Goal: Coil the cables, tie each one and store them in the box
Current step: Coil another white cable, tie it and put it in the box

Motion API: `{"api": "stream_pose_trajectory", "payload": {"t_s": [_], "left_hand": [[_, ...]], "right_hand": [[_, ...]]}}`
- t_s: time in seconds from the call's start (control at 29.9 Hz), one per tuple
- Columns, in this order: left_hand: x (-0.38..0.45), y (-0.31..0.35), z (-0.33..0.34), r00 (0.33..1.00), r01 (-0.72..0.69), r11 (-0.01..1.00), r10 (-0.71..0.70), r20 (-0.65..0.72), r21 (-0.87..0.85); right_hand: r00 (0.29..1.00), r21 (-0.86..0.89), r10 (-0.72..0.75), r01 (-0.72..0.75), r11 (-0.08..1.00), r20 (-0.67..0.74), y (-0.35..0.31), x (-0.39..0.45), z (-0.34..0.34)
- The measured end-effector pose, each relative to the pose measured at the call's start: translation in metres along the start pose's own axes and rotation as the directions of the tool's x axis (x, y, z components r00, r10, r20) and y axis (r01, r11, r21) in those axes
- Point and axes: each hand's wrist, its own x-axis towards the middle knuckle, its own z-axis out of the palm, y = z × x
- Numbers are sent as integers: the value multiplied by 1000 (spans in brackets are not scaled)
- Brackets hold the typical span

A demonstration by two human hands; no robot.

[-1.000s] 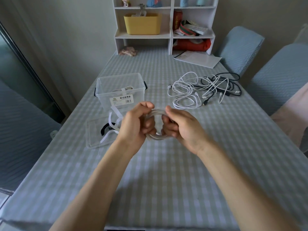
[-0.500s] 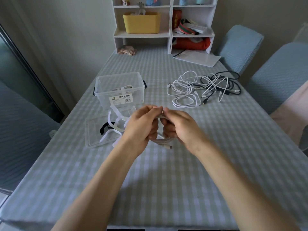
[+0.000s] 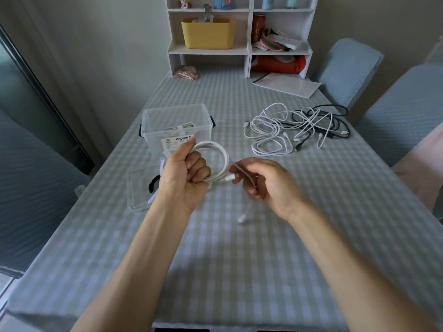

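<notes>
My left hand (image 3: 185,174) grips a coiled white cable (image 3: 221,154) above the table, in front of the clear plastic box (image 3: 177,125). My right hand (image 3: 266,182) is blurred, just right of the coil, with its fingers curled round the cable's loose tail; a white plug end (image 3: 242,219) dangles below it. One tied cable lies inside the box. The box's clear lid (image 3: 140,188) lies flat on the table to the left, with white and black ties on it, partly hidden by my left hand. A tangle of white and black cables (image 3: 294,129) lies at the right.
A white shelf unit (image 3: 249,51) with a yellow bin (image 3: 207,32) stands at the table's far end. A white paper (image 3: 287,83) lies near it. Two blue-covered chairs (image 3: 402,104) stand along the right edge. A checked cloth covers the table (image 3: 239,271).
My hands have moved apart and lifted. The left hand now holds the coil alone, higher up; the right hand has pulled away to the right along the loose tail.
</notes>
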Motion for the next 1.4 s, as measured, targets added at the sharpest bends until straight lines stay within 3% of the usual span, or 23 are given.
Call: {"api": "stream_pose_trajectory", "payload": {"t_s": [0.2, 0.37, 0.53, 0.7, 0.8, 0.87, 0.97, 1.07, 1.14, 1.27, 1.34, 1.4], "left_hand": [[2, -1, -2, 986, -87, 990, 70, -149, -109], [-2, -17, 5, 986, -60, 995, 46, -162, -78], [-2, -22, 4, 984, -112, 993, 117, -134, 44], [-7, -33, 5, 974, -186, 958, 209, -89, 218], [-9, -33, 6, 986, -139, 950, 158, -48, 280], [-9, -28, 7, 999, -45, 956, 48, -3, 290], [-8, -17, 8, 991, 81, 922, -117, 71, 379], [-11, -21, 9, 979, 60, 830, -157, 131, 554], [-10, -28, 11, 990, 6, 863, -76, 117, 506], [-8, -32, 11, 997, -74, 944, 64, 41, 323], [-9, -31, 10, 998, -63, 935, 52, 43, 349], [-10, -28, 11, 998, -13, 901, -14, 60, 433]], "right_hand": [[986, -315, 96, -49, 948, 136, 4, -7, 4], [1000, -294, 12, -6, 956, 19, 11, -6, 22], [982, -193, -175, 158, 968, -75, 18, -3, 25], [979, 50, -121, 131, 990, -163, 15, 1, 24], [983, 253, -91, 129, 959, -156, 12, 5, 23], [987, 292, -78, 117, 949, -139, 10, 5, 18], [994, 21, -98, 99, 995, -48, 6, 1, 6], [998, -231, -69, 65, 971, -9, 3, -1, 3], [999, -137, -34, 30, 990, -29, 3, -1, 4], [995, 251, 98, -90, 964, -19, 0, -2, 15], [994, 173, 85, -73, 982, -64, 0, -1, 18], [994, -82, 16, -25, 996, -107, 0, -2, 17]]}}
